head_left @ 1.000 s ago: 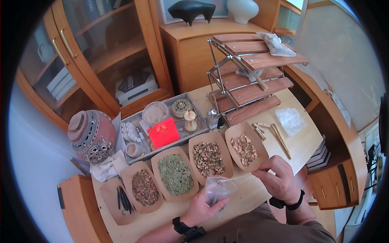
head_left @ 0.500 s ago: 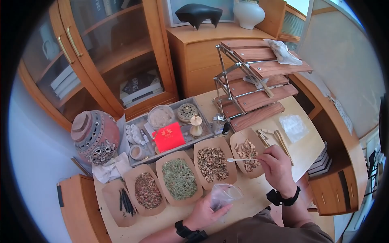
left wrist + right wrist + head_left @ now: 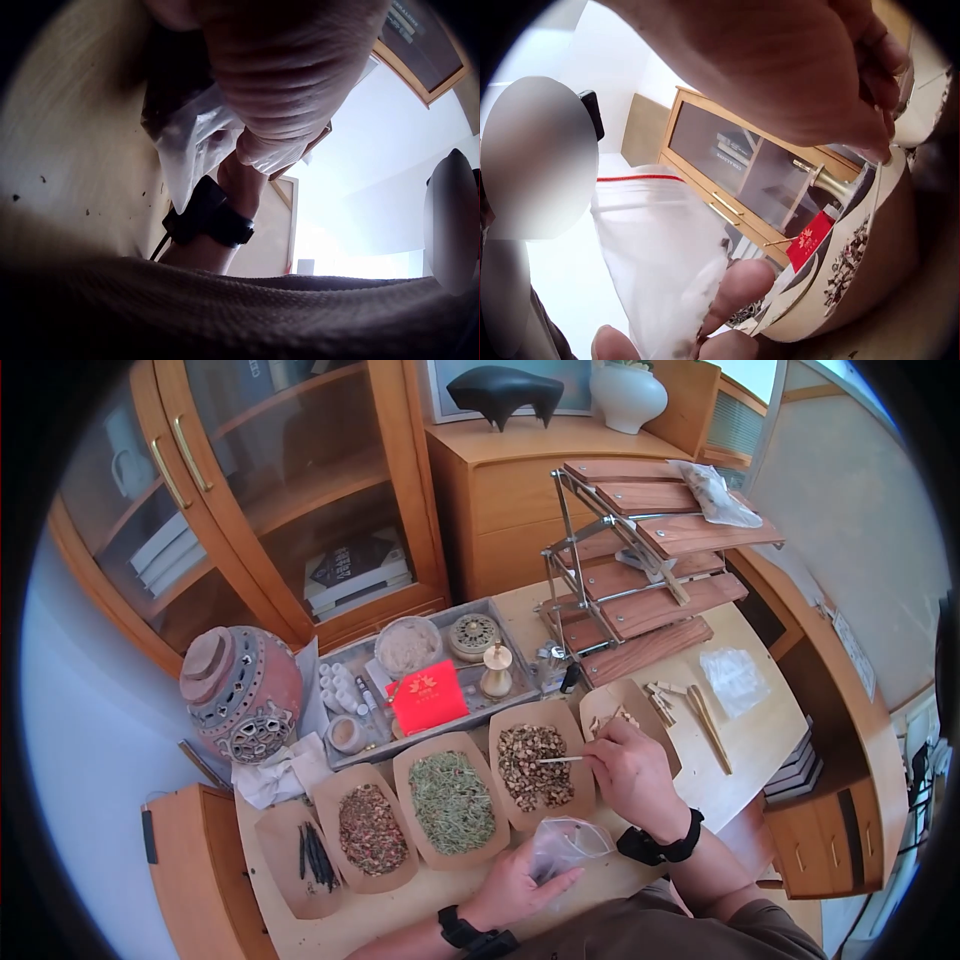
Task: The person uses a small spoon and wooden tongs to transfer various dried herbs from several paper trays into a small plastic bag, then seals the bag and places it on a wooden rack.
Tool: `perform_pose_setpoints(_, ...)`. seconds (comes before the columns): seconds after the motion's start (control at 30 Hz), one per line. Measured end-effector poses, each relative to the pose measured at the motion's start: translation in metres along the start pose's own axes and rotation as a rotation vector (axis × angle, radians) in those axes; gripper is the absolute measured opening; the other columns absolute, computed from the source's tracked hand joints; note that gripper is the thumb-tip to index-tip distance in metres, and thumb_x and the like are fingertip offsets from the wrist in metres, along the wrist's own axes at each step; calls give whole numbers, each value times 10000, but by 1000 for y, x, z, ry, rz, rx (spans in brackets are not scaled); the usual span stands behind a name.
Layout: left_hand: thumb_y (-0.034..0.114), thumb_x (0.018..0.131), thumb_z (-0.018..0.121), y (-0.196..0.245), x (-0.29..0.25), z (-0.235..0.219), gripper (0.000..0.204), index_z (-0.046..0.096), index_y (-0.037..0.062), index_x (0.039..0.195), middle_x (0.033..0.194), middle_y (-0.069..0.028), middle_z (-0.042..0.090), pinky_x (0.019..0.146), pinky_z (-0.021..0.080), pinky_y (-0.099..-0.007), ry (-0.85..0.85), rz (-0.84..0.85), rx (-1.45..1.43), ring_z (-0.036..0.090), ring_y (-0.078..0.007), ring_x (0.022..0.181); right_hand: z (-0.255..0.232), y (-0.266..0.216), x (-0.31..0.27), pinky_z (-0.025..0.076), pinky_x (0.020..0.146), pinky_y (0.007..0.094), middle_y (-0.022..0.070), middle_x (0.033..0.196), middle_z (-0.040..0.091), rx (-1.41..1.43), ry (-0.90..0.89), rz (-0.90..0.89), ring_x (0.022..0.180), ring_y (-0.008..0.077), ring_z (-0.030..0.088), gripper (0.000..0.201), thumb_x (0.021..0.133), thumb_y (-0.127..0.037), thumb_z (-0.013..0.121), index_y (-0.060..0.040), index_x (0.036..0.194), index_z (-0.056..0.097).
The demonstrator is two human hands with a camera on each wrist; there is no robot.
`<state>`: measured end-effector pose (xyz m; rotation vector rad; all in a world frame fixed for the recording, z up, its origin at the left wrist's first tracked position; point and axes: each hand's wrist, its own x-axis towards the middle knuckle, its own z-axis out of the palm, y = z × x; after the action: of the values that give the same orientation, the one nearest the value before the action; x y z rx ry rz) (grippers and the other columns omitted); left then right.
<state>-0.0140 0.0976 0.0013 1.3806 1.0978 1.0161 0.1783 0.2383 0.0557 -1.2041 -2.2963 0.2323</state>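
My left hand (image 3: 515, 890) holds a clear zip bag (image 3: 570, 847) upright near the table's front edge. In the right wrist view the bag (image 3: 652, 247) has a red strip along its top and some dark bits low down. My right hand (image 3: 635, 780) pinches the handle of a thin white spoon (image 3: 562, 760). The spoon's tip lies over brown chopped herb pieces (image 3: 533, 778) in a paper tray (image 3: 574, 728); its bowl blends in with the pieces. Behind the right hand, a tray of pale wood-like chips (image 3: 655, 725) is partly hidden.
To the left stand trays of green dried herb (image 3: 450, 805), reddish mixed herb (image 3: 372, 830) and dark pods (image 3: 315, 855). Behind are a grey tray (image 3: 430, 745) with a red packet (image 3: 428, 698), a folding wooden rack (image 3: 650, 610), wooden tongs (image 3: 710, 730) and clear bags (image 3: 733, 682).
The right hand has moved left with the spoon, from the chip tray to over the brown herb tray. The left hand keeps holding the bag in much the same place.
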Motion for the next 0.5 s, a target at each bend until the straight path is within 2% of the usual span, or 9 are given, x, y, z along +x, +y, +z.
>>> perform_pose_setpoints(0.33, 195, 951, 826, 0, -1, 2, 506, 629, 51, 1394, 945, -61, 769, 709, 574, -304, -5, -55, -94, 700, -106, 762, -7, 6, -4, 577, 756, 428, 128, 954, 705, 216, 29, 161, 859, 354, 719, 94, 873, -34, 766, -26, 964, 788)
perform_pose_setpoints(0.4, 186, 954, 822, -1, -1, 2, 506, 626, 47, 1399, 946, -53, 768, 707, 572, -298, -3, -47, -109, 696, -97, 764, -9, 7, -6, 575, 759, 423, 131, 967, 712, 217, -10, 198, 863, 359, 718, 97, 876, -26, 761, -25, 969, 788)
perform_pose_setpoints(0.5, 170, 960, 815, -1, -2, 2, 513, 616, 40, 1414, 949, -38, 764, 704, 569, -286, 4, -44, -134, 691, -81, 773, -9, 14, -10, 573, 744, 399, 140, 966, 710, 255, 14, 187, 848, 343, 716, 105, 878, -28, 772, -18, 982, 788)
